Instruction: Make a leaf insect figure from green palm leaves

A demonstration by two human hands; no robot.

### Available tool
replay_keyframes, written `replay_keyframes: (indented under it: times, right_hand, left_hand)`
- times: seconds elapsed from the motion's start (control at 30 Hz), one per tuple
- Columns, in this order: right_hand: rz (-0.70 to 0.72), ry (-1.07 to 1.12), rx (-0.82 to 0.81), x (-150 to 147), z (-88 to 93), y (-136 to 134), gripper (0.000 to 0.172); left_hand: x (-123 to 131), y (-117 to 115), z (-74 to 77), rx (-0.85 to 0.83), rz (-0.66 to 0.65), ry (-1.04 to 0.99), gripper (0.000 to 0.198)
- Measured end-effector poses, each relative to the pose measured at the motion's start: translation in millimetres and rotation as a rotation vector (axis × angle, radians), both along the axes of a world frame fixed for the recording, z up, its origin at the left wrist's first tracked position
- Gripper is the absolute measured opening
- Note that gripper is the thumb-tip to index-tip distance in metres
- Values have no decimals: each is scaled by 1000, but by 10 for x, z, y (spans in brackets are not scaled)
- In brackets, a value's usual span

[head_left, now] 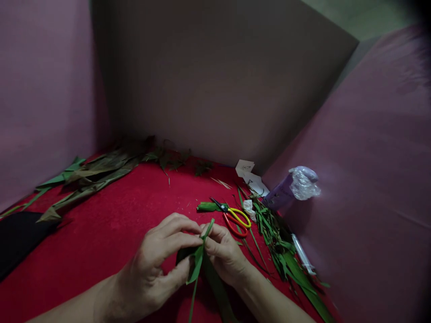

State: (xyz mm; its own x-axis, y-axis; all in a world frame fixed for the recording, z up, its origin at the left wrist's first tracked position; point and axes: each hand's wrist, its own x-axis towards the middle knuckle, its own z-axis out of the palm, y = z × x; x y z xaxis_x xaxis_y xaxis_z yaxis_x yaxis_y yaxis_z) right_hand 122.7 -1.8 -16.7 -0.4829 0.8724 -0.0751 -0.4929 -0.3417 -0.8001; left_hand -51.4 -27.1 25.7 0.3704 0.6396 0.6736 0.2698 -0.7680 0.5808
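Note:
Both my hands meet low in the middle of the view over a red cloth (117, 224). My left hand (158, 260) pinches a green leaf strip (198, 262) with thumb and fingers closed. My right hand (224, 251) grips the same strip from the right, fingers curled shut. The strip's tip sticks up between my fingertips and its long end hangs down toward me. Scissors with red and yellow handles (235, 217) lie just beyond my right hand, next to a small rolled green leaf piece (207, 207).
A pile of green leaf trimmings (279, 242) lies at the right. Dried brownish leaves (97, 172) stretch along the back left. A purple item wrapped in clear plastic (292, 186) and white paper scraps (251, 177) sit back right. Pinkish panels wall in the area.

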Motion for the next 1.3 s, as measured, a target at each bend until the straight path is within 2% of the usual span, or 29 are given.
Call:
replay_keyframes:
  times: [0.27,0.5,0.6,0.8,0.9,1.03,1.3]
  right_hand:
    - [-34,-76,148,-10,-15,25,17]
    - [-60,-170,296,23,5,53,15]
    - [-70,-185,311,36,14,57,17]
    - [-85,-136,145,-2,38,21,18]
    - [-84,-114,39,-18,46,11,19]
    - [-103,-110,-71,-23,30,16,19]
    - [-100,-76,-151,-49,30,17,21]
  left_hand:
    - [14,-26,-39,84,22,53,40]
    - [33,-59,-30,84,111,54,29]
    - [18,-41,-55,76,114,33,29]
    - [-23,35,-86,62,63,43,41]
    - [-27,69,-90,31,108,55,36]
    - [0,107,-95,-103,147,-31,25]
    - [21,138,-82,-307,155,-91,19]
